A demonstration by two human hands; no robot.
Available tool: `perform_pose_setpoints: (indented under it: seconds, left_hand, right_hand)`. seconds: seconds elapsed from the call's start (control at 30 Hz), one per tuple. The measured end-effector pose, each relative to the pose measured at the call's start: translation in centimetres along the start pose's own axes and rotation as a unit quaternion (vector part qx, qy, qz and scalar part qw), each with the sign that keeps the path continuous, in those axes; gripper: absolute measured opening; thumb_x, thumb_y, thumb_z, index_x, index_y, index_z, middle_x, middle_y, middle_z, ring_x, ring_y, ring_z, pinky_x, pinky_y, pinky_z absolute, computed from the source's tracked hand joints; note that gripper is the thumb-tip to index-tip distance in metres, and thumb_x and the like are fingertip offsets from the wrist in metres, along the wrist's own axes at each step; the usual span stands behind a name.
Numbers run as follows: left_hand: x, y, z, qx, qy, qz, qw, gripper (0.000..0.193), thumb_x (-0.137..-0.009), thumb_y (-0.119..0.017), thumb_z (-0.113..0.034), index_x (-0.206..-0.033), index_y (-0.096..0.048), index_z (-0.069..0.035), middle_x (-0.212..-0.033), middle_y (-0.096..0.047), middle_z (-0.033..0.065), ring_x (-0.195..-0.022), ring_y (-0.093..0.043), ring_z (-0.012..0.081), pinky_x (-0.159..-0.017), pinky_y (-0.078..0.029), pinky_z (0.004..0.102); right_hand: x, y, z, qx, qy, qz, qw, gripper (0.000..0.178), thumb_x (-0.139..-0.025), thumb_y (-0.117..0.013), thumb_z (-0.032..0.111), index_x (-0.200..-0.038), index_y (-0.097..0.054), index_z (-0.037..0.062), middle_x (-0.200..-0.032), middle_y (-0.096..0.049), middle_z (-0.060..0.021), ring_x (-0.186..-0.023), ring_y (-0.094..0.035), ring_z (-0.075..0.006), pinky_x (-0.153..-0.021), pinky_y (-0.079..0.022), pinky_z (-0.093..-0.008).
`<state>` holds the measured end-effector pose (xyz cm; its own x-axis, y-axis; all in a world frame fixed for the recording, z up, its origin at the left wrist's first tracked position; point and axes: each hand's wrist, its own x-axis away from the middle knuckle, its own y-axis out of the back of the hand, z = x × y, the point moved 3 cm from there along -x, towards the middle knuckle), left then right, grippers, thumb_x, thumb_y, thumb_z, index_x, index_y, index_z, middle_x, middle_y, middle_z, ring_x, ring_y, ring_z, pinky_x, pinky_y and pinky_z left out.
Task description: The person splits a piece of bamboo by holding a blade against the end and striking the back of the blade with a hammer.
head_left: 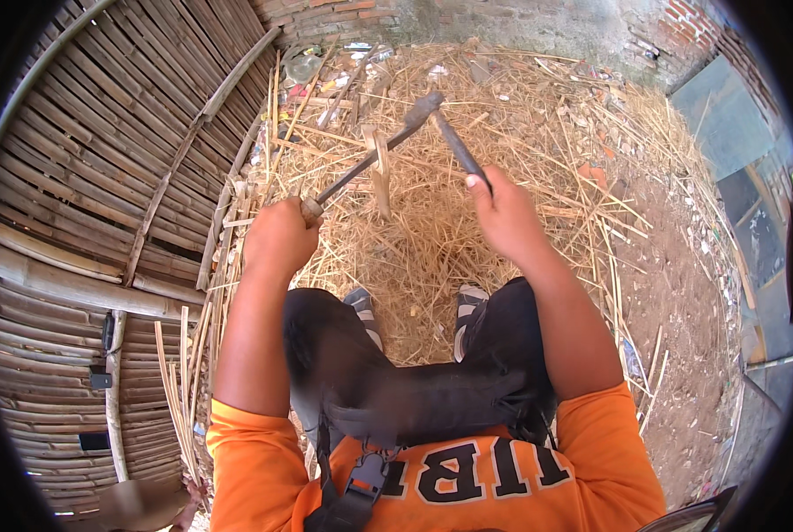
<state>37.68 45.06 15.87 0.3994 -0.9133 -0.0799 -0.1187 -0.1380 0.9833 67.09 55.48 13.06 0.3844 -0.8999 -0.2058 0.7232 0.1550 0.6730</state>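
Observation:
My left hand (279, 238) is closed round the wooden handle of a long dark machete (355, 171). The blade slants up and away to the right. It crosses a pale split piece of bamboo or wood (380, 182) that stands nearly upright, and seems lodged in it near the top. In my right hand (510, 213) is a hammer (458, 144), gripped by its dark handle. Its head appears to meet the far end of the blade; whether they touch, I cannot tell. The foot of the upright piece goes down among straw-like shavings (432, 230).
A bamboo slat wall (121, 168) rises at the left, with long thin strips (179, 381) by it. A brick wall (467, 22) closes the far side. Scattered rubbish (316, 80) lies at the far left, and blue-grey panels (724, 115) stand on the right. My shoes (361, 310) rest on the shavings.

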Motion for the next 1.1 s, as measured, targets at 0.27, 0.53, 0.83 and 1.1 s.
perform_pose_setpoints:
  seconds: [0.27, 0.53, 0.83, 1.1]
  left_hand:
    - [0.4, -0.2, 1.1, 0.012, 0.042, 0.008, 0.999, 0.032, -0.087, -0.077, -0.032, -0.101, -0.072, -0.003, -0.090, -0.072, 0.0237, -0.090, -0.070, 0.0428, -0.081, -0.055, 0.0517]
    - [0.2, -0.5, 0.7, -0.007, 0.047, 0.025, 0.999, 0.030, -0.089, -0.075, -0.030, -0.102, -0.072, -0.003, -0.099, -0.074, 0.0223, -0.096, -0.071, 0.0391, -0.086, -0.056, 0.0482]
    - [-0.8, -0.8, -0.2, -0.022, 0.032, 0.023, 0.999, 0.032, -0.089, -0.074, -0.030, -0.105, -0.071, -0.002, -0.099, -0.074, 0.0216, -0.098, -0.071, 0.0382, -0.087, -0.056, 0.0480]
    - [-1.0, -1.2, 1.1, -0.007, 0.055, 0.024, 0.998, 0.032, -0.089, -0.074, -0.030, -0.104, -0.072, -0.002, -0.099, -0.074, 0.0220, -0.097, -0.071, 0.0396, -0.087, -0.056, 0.0481]
  right_hand:
    - [-0.4, 2.2, 3.8, -0.089, 0.064, -0.112, 0.988, 0.031, -0.111, -0.045, 0.033, -0.104, -0.058, 0.0059, -0.059, -0.053, -0.0034, -0.050, -0.053, -0.0146, -0.047, -0.042, -0.0347]
    - [-0.8, -0.2, 0.2, -0.070, 0.044, -0.061, 0.995, 0.037, -0.111, -0.041, 0.038, -0.105, -0.057, 0.0050, -0.063, -0.055, -0.0018, -0.050, -0.051, -0.0129, -0.045, -0.041, -0.0321]
    - [-1.1, -3.3, -1.8, 0.005, 0.033, -0.035, 0.999, 0.034, -0.112, -0.041, 0.036, -0.104, -0.056, 0.0062, -0.063, -0.052, -0.0007, -0.051, -0.051, -0.0129, -0.046, -0.043, -0.0319]
    - [-1.4, 1.3, 2.6, -0.127, 0.074, -0.087, 0.985, 0.034, -0.112, -0.042, 0.035, -0.103, -0.057, 0.0051, -0.064, -0.051, -0.0008, -0.049, -0.047, -0.0118, -0.043, -0.040, -0.0308]
